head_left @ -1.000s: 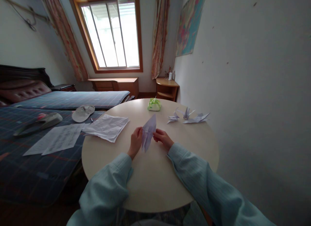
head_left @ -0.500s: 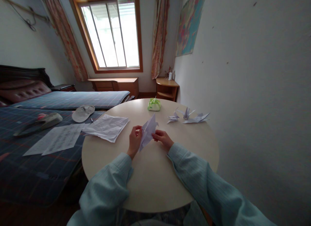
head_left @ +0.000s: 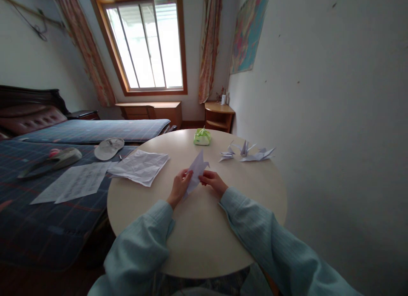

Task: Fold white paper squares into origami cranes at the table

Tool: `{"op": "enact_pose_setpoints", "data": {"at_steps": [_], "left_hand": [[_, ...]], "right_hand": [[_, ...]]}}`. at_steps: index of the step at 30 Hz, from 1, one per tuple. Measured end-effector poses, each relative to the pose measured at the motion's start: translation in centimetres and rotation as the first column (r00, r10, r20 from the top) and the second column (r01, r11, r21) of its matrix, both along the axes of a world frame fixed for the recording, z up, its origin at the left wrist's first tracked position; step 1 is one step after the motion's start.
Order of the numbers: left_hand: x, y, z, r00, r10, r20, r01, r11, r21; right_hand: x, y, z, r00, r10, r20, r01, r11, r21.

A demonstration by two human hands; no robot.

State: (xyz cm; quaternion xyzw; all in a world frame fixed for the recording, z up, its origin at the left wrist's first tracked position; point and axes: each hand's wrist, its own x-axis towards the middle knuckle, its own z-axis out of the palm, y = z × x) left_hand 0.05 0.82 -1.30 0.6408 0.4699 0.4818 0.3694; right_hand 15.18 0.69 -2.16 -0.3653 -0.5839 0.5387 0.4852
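A folded white paper crane (head_left: 197, 166) is held above the round table (head_left: 207, 232), its pointed parts standing up and one small bent tip sticking out to the right. My left hand (head_left: 180, 187) grips it from the left, thumb lying across the paper. From the other side, my right hand (head_left: 215, 182) pinches its lower right edge between thumb and fingers. The fingertips behind the paper are hidden. Beyond my right hand, several folded paper cranes (head_left: 245, 150) rest near the table's far right edge.
Crumpled white sheets (head_left: 140, 166) lie at the table's left edge. A green tissue pack (head_left: 202, 136) stands at the back. On the bed (head_left: 38, 228) to the left are printed sheets (head_left: 83, 183), a white cap (head_left: 109, 149) and a grey strapped object (head_left: 65, 157). The wall (head_left: 334, 160) borders the right.
My left hand has shifted slightly right and its thumb now lies further across the paper. The crane has turned a little. My right hand keeps its pinch in nearly the same place.
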Motion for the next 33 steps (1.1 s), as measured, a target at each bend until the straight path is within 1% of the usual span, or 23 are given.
{"op": "enact_pose_setpoints", "data": {"at_steps": [4, 6, 11, 14, 20, 23, 26, 33], "left_hand": [[-0.19, 0.16, -0.21, 0.992, 0.079, -0.098, -0.074, 0.996, 0.049], [-0.27, 0.27, -0.32, 0.985, 0.118, -0.126, -0.111, 0.992, 0.058], [-0.39, 0.46, -0.33, 0.965, 0.223, -0.139, -0.205, 0.97, 0.132], [-0.44, 0.49, -0.25, 0.956, 0.266, -0.125, -0.246, 0.957, 0.153], [-0.48, 0.5, -0.32, 0.964, 0.26, -0.059, -0.253, 0.961, 0.115], [-0.49, 0.54, -0.39, 0.969, 0.244, -0.019, -0.241, 0.965, 0.1], [-0.49, 0.59, -0.45, 0.968, 0.25, 0.004, -0.249, 0.962, 0.113], [-0.67, 0.92, -0.8, 0.955, 0.297, 0.017, -0.297, 0.945, 0.139]], "right_hand": [[-0.04, -0.16, 0.07, 1.0, -0.001, -0.008, 0.001, 1.0, -0.006], [-0.06, -0.22, 0.17, 1.0, 0.0, -0.014, 0.0, 1.0, -0.027], [-0.04, -0.08, 0.22, 0.996, -0.026, -0.082, 0.014, 0.991, -0.133], [-0.02, 0.06, 0.1, 0.996, -0.06, -0.072, 0.049, 0.988, -0.146], [-0.07, 0.07, 0.14, 0.982, -0.167, -0.091, 0.156, 0.98, -0.122], [-0.05, -0.04, 0.34, 0.979, -0.175, -0.108, 0.164, 0.982, -0.097], [0.06, -0.12, 0.54, 0.977, -0.179, -0.118, 0.171, 0.982, -0.08], [0.35, 0.19, 0.42, 0.953, -0.277, -0.119, 0.267, 0.959, -0.093]]}}
